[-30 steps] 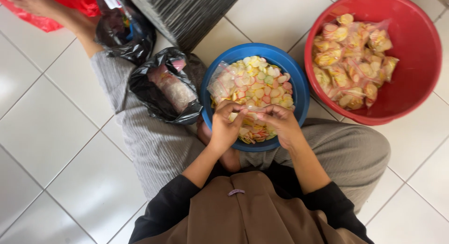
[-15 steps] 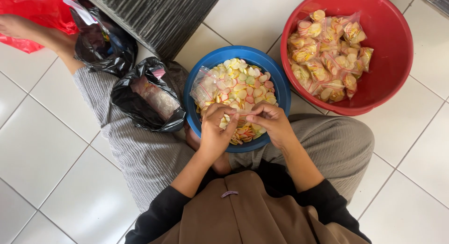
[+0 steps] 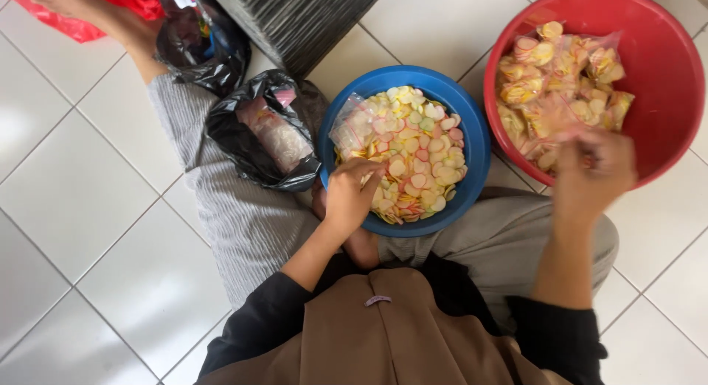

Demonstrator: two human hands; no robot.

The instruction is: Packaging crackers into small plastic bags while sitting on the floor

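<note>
Looking down through the head camera, I am noting items from left to right. Beyond the left hand [image 3: 352, 195] and to its outer side, a black plastic bag [image 3: 243, 145] is lying open on the grey trouser leg, showing a clear packet [image 3: 274, 136] of pale pieces inside.

The left hand is resting at the near rim of the blue bowl [image 3: 476, 145], fingers curled close and pressing down onto the loose chips [image 3: 417, 153]. I cannot tell whether it is pinching any. Just ahead of its fingertips, a small stack of empty clear pouches [image 3: 349, 128] is lying on the chips against the bowl's far-left wall.

The right hand [image 3: 594, 172] is hanging over the near rim of the red basin [image 3: 675, 134], well apart from the left hand. It is blurring with motion, so I cannot tell how wide it is standing, nor whether it is gripping anything. The filled packets [image 3: 560, 79] are piling up in the basin, just ahead of its fingers.

I am judging the step in hand to be the setting down of a filled packet among the others, with the left hand waiting at the chips. A following move would be calling for the right hand to come back beside the left, and for one empty pouch to be separated cleanly from the stack, since the thin film is likely clinging together.
</note>
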